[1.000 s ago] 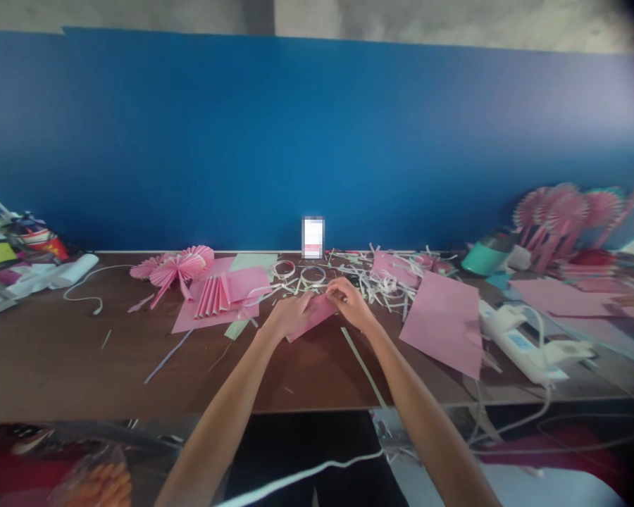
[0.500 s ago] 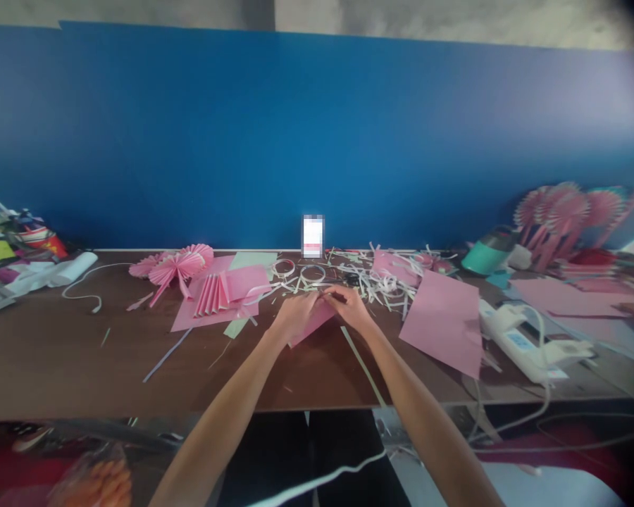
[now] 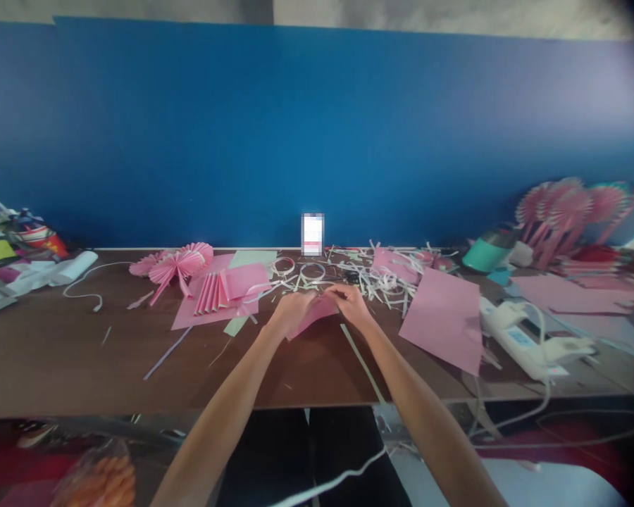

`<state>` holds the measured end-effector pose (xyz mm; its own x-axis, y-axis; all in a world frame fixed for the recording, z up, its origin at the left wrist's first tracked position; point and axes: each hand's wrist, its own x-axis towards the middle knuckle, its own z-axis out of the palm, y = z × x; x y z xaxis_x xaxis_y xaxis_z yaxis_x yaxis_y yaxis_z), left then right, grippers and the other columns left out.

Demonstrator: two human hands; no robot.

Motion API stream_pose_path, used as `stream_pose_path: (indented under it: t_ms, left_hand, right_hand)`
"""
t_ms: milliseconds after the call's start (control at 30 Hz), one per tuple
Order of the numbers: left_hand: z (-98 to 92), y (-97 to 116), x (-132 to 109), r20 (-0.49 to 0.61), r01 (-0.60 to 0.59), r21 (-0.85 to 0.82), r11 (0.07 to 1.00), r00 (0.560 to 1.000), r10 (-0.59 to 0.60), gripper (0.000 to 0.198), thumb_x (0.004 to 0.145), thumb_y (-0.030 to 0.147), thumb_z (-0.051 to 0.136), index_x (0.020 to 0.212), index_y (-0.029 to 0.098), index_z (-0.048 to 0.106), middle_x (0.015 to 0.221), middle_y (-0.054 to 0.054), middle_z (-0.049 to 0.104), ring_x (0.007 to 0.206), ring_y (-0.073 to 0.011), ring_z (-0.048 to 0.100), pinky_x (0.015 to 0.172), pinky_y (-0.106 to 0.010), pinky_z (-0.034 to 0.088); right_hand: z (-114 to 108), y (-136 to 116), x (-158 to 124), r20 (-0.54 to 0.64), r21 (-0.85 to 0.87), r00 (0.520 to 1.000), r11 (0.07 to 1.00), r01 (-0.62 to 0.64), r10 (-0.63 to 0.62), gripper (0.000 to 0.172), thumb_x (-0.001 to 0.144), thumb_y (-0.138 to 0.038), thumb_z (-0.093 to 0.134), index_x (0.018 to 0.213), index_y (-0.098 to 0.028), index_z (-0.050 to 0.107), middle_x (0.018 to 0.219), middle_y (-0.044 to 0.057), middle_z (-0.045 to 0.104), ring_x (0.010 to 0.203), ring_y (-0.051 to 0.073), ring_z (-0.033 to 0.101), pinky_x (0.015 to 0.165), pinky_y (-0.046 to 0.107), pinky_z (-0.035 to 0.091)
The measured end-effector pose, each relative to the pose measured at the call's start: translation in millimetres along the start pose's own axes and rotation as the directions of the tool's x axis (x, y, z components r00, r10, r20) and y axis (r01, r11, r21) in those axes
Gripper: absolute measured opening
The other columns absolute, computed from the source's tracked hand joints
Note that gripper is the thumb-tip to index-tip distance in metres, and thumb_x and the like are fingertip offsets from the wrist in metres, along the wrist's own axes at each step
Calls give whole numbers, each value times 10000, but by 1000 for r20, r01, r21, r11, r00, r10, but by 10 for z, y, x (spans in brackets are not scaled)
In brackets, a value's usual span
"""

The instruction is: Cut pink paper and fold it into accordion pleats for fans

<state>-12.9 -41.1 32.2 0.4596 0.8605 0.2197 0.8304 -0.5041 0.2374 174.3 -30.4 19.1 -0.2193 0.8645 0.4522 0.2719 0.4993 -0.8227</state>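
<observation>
A pink paper sheet is between my two hands above the brown table, near its middle. My left hand is closed on the sheet's left side, and my right hand pinches its upper right edge. Part of the sheet is hidden behind the fingers. To the left, a pleated pink paper rests on flat pink paper, beside folded pink paper fans. Another flat pink sheet lies right of my right hand.
A phone stands against the blue wall panel. White paper strips and two tape rings lie behind my hands. At right are a white power strip, a teal container and finished pink fans.
The pink sheet between my hands has lifted slightly at its near edge and now looks curved. Both hands remain in nearly the same place.
</observation>
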Motion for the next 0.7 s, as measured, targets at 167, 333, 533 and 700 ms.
stream_pose_path:
  t_ms: [167, 333, 533, 700]
  left_hand:
    - [5, -69, 5, 0, 11, 20, 1000, 1000, -11, 498, 935, 494, 213, 915, 191, 608, 758, -93, 645, 744, -246, 616, 666, -296, 382]
    - [-76, -116, 6, 18, 51, -53, 997, 999, -50, 507, 920, 516, 260, 780, 175, 609, 666, -72, 605, 667, -208, 590, 611, -264, 363]
    - [-110, -149, -13, 34, 24, -253, 967, 999, -16, 435, 909, 478, 328, 746, 176, 596, 595, -20, 563, 570, -146, 532, 566, -229, 351]
    - [-64, -173, -14, 78, 78, -390, 917, 996, -52, 400, 922, 429, 302, 851, 187, 611, 540, 5, 556, 514, -135, 540, 575, -226, 381]
  right_hand:
    - [-28, 43, 14, -45, -52, 999, 999, -6, 4, 255, 810, -380, 519, 763, -176, 665, 722, 35, 643, 680, 174, 554, 631, 281, 426]
    - [-87, 96, 14, -146, -85, 989, 996, -32, 20, 261, 826, -383, 484, 771, -175, 631, 722, 33, 620, 659, 162, 528, 610, 269, 406]
    - [-116, 142, 24, -179, -122, 984, 992, -44, 21, 263, 827, -376, 464, 753, -176, 618, 706, 24, 607, 654, 162, 522, 605, 263, 391]
    - [-185, 188, 31, -279, -209, 960, 975, -77, 16, 240, 826, -346, 455, 755, -184, 619, 708, 23, 619, 659, 167, 530, 612, 269, 380]
